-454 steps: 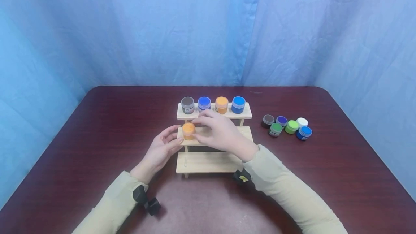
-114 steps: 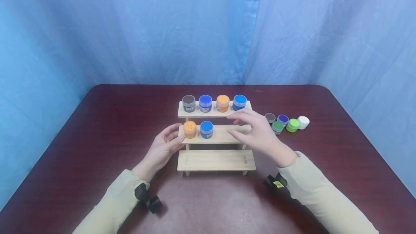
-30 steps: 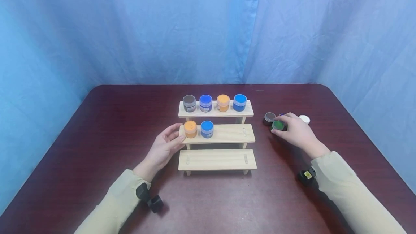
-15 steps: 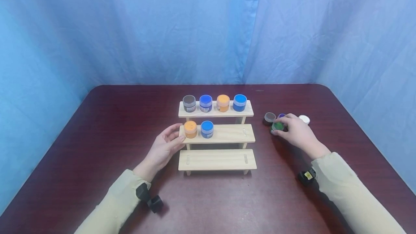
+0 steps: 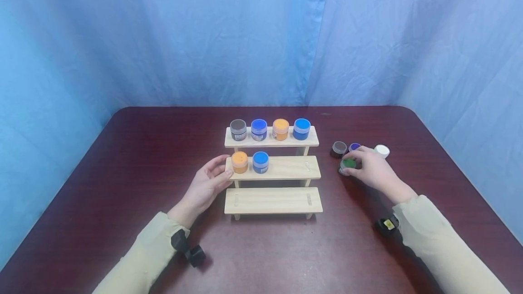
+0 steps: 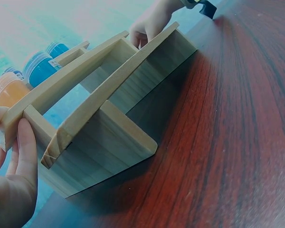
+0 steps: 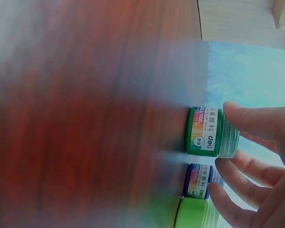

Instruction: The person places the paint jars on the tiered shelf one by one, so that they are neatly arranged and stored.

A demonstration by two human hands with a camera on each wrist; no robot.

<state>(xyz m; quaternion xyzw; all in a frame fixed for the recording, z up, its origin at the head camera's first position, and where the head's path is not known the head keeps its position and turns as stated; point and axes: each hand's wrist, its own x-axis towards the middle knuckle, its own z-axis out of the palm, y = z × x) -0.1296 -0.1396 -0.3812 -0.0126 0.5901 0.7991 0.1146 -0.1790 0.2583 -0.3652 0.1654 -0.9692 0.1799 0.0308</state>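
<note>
My right hand (image 5: 376,170) pinches the lid of a green paint jar (image 5: 347,165) between thumb and fingers. In the right wrist view the green jar (image 7: 204,131) stands upright with its label showing, its base at the table. Beside it are a dark blue paint jar (image 7: 197,181) and a light green one (image 7: 191,213); the hand largely hides the light green one in the head view. My left hand (image 5: 205,188) grips the left end of the middle tier of a three-step wooden display stand (image 5: 273,201). On that tier sit an orange jar (image 5: 239,162) and a blue jar (image 5: 260,162).
The top tier carries a row of paint jars: dark grey (image 5: 239,130), dark blue (image 5: 259,129), orange (image 5: 280,129) and blue (image 5: 302,129). To the right on the table (image 5: 286,253) stand a black jar (image 5: 338,149) and a white jar (image 5: 382,151). Blue curtains (image 5: 204,35) surround the table.
Since the oldest frame, a blue jar has gone from the table group to the middle tier beside the orange one. Just now the green jar has shifted slightly toward me, in my right hand.
</note>
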